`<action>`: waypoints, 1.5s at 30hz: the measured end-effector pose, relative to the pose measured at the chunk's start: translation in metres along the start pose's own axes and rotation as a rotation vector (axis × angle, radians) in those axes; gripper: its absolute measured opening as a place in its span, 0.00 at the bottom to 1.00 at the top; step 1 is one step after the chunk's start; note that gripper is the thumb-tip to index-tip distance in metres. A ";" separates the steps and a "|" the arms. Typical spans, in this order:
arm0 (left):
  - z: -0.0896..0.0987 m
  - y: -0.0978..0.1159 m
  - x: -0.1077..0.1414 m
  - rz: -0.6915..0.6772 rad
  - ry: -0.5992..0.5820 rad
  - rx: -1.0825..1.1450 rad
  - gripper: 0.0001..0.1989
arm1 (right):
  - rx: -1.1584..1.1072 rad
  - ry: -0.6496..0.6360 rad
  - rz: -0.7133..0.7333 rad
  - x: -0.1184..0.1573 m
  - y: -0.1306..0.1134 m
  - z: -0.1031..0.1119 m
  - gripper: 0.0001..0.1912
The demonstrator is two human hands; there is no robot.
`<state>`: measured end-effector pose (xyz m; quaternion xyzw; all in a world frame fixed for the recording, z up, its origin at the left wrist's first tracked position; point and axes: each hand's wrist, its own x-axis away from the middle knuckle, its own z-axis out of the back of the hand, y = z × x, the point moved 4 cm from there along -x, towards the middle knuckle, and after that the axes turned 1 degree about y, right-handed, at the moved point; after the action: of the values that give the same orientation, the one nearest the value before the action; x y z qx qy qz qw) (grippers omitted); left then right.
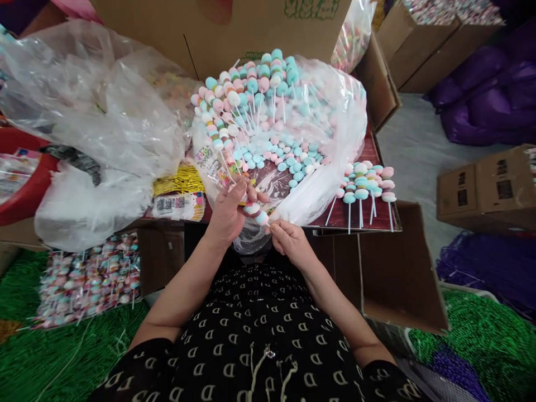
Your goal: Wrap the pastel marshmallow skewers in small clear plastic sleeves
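Note:
My left hand (230, 212) is closed around a candy skewer (254, 210) of white, pink and blue round pieces, tilted down to the right. My right hand (288, 239) pinches at its lower end; whether clear film lies between the fingertips is too small to tell. A printed clear wrapper (209, 163) is just above my left hand. Beyond it, many finished candy skewers (251, 84) on white sticks lie heaped around an open clear plastic bag (347, 134). Loose blue, pink and white candies (295, 162) lie within the bag.
More candy skewers (368, 181) rest at the table's right edge. Gold twist ties (180, 180) and printed wrappers (180, 206) lie on the left, beside a large plastic bag (104, 106). A box of wrapped skewers (94, 276) is lower left; an open carton (402, 273) is lower right.

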<state>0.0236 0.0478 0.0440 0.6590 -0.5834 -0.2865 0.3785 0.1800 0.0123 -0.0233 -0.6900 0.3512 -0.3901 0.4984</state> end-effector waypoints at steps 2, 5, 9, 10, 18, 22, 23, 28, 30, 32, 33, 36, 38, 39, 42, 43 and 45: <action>-0.001 -0.005 0.002 0.020 -0.004 0.004 0.17 | -0.014 0.052 0.017 0.000 0.000 -0.003 0.27; -0.001 -0.017 0.006 0.052 -0.019 0.020 0.17 | 0.035 0.197 0.118 0.002 -0.002 -0.008 0.25; 0.007 -0.027 0.013 0.107 -0.067 -0.001 0.21 | -0.019 0.223 0.075 0.000 0.008 -0.011 0.24; 0.010 -0.025 0.013 0.103 -0.082 -0.009 0.24 | -0.052 0.203 0.040 -0.001 0.012 -0.010 0.24; 0.028 0.021 -0.009 -0.068 0.015 0.064 0.19 | -0.036 0.090 -0.017 0.001 0.013 0.000 0.26; 0.041 0.018 -0.020 -0.072 0.218 0.131 0.11 | 0.008 0.101 0.008 0.005 0.007 0.006 0.25; 0.043 0.016 -0.021 -0.069 0.247 0.141 0.11 | 0.019 0.107 0.009 0.006 0.006 0.008 0.25; 0.036 0.013 -0.015 -0.082 0.240 0.116 0.10 | 0.052 0.102 -0.007 0.007 0.009 0.011 0.27; 0.029 0.013 -0.010 -0.100 0.189 0.064 0.08 | 0.078 0.099 0.007 0.007 0.009 0.010 0.28; 0.024 0.011 -0.006 -0.120 0.157 0.021 0.06 | 0.119 0.109 0.044 0.007 0.008 0.008 0.28; 0.023 0.010 -0.004 -0.130 0.160 0.006 0.05 | 0.147 0.114 0.067 0.007 0.007 0.008 0.28; 0.024 0.007 -0.001 -0.155 0.204 -0.013 0.06 | 0.264 0.129 0.135 0.008 0.005 0.006 0.28; 0.024 0.005 0.000 -0.151 0.211 -0.012 0.08 | 0.338 0.162 0.184 0.008 0.004 0.006 0.26; 0.023 0.004 0.001 -0.135 0.199 -0.013 0.09 | 0.364 0.187 0.209 0.008 0.004 0.006 0.25; 0.021 -0.001 0.002 -0.072 0.152 -0.024 0.12 | 0.376 0.254 0.248 0.007 0.005 0.006 0.21; 0.020 -0.003 0.002 -0.063 0.140 -0.029 0.12 | 0.359 0.270 0.243 0.006 0.006 0.007 0.19; 0.020 -0.007 0.004 -0.060 0.130 -0.038 0.13 | 0.307 0.292 0.217 0.006 0.009 0.007 0.18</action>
<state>0.0116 0.0413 0.0270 0.6860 -0.5320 -0.2656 0.4193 0.1877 0.0077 -0.0323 -0.5004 0.4282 -0.4787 0.5806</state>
